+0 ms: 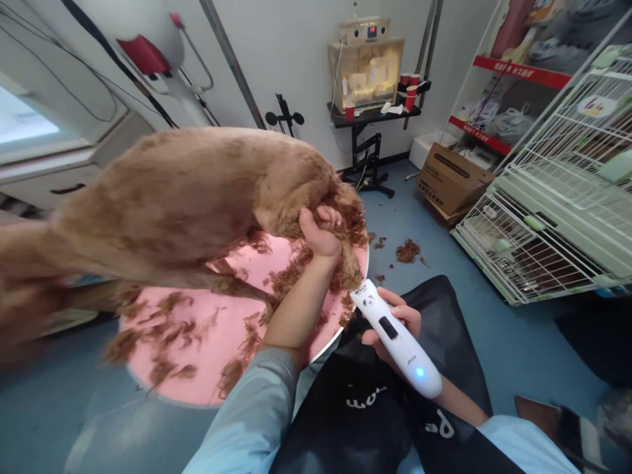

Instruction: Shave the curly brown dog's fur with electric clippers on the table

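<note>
A brown dog (197, 191) with short-clipped fur stands on a round pink table (197, 385), its hindquarters nearest to me. My left hand (323, 234) is closed round the dog's hind leg (349, 266), thumb on the near side and fingers partly hidden in the fur. In my right hand (399, 319) is a white hair clipper (399, 349) with a glowing blue light. The clipper's head meets the lower part of that leg, at the table's right edge. Tufts of cut brown fur (172, 336) lie over the pink surface.
Wire cages (557, 217) stand at the right, beside a cardboard box (451, 178) and loaded shelves. Against the back wall, a small black stand (375, 117) bears a lit glass-fronted box and red cups. Clumps of fur (409, 250) lie on the blue floor.
</note>
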Available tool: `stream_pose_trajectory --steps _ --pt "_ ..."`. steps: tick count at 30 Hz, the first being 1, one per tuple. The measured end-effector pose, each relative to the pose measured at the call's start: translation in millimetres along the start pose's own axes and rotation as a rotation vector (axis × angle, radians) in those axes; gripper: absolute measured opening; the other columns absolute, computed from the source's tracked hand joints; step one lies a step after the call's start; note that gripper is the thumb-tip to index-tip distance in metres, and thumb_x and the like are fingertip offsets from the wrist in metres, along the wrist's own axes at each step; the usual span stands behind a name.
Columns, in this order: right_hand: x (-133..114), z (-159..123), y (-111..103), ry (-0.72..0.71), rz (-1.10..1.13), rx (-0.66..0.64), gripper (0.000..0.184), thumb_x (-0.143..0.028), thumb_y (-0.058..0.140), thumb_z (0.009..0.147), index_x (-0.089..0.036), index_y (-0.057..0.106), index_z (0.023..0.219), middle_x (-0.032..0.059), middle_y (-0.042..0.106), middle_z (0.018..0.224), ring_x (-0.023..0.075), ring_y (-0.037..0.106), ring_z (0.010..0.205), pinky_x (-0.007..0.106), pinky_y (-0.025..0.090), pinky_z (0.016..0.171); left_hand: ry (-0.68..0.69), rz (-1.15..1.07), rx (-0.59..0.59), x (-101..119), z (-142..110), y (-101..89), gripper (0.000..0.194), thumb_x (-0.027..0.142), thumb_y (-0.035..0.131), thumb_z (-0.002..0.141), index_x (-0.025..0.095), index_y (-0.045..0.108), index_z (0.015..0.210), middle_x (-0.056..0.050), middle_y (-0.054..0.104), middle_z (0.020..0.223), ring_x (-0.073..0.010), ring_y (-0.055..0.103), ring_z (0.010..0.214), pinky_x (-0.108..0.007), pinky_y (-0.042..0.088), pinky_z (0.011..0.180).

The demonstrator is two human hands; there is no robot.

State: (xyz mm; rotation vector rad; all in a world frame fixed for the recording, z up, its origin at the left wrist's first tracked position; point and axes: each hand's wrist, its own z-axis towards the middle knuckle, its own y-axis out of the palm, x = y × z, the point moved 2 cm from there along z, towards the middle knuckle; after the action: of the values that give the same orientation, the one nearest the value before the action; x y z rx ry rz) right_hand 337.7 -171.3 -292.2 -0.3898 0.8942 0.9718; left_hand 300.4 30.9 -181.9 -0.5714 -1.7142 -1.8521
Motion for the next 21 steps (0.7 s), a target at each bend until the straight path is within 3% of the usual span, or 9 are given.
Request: stream_pose_trajectory --steps 6,10,17,21 --pt "12 8 13 -0.146 -0.036 0.063 0.056 -0.044 0.084 0.077 -0.034 0.043 0.113 0.0095 0.065 0.129 0.0254 0.074 0.095 0.037 0.062 0.067 -0.019 0.031 -0.017 -8 -1 0.2 0.070 0.071 0.032 0.096 0.020 0.027 0.048 0.005 0.019 0.047 -0.0086 0.025 0.040 -0.025 0.027 0.045" --pt "19 14 19 -0.189 -0.028 0.082 0.056 -0.036 0.084 0.078 -0.034 0.045 0.119 0.0097 0.064 0.133 0.0275 0.072 0.108 0.042 0.062 0.079 0.005 0.032 -0.005 -9 1 -0.9 0.068 0.072 0.035 0.094 0.020 0.028 0.050 0.006 0.019 0.047 -0.0084 0.024 0.040 -0.024 0.027 0.046" --pt "33 9 15 -0.126 -0.075 0.008 0.057 -0.032 0.087 0.073 -0.032 0.044 0.111 0.0109 0.064 0.132 0.0269 0.073 0.106 0.043 0.063 0.078 0.067 0.064 -0.012 -9 -6 -3.3 0.068 0.072 0.031 0.094 0.021 0.030 0.048 0.004 0.026 0.046 -0.0097 0.029 0.041 -0.025 0.031 0.046" --pt "37 10 18 -0.080 -0.081 -0.017 0.057 -0.034 0.088 0.070 -0.030 0.044 0.106 0.0123 0.064 0.133 0.0261 0.073 0.104 0.042 0.062 0.079 0.012 0.117 -0.045 -23 -12 -6.3 0.071 0.077 0.038 0.090 0.021 0.031 0.047 0.004 0.026 0.045 -0.0097 0.032 0.040 -0.025 0.034 0.046"
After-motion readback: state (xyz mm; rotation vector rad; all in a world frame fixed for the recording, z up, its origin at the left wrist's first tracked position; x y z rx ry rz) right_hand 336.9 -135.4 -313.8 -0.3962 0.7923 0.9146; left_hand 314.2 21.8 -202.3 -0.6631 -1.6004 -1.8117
